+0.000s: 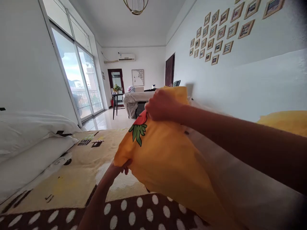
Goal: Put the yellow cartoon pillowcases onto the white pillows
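Observation:
An orange cloth [168, 150] with a printed red shape and green leaves hangs in folds across the middle of the view. My right hand [163, 105] is closed around its upper part, knuckles up. Lower and to the left, my left hand [123, 166] grips the cloth's lower left corner, with part of the hand hidden under the fabric. Beneath both hands lies a beige and brown blanket [69, 179] with white dots along its near part.
White pillows [28, 153] lie at the left. More yellow cloth [285, 121] is at the right edge. Farther off stand a covered table [130, 102], a small black table with a plant [117, 88], and a sliding glass door [76, 70].

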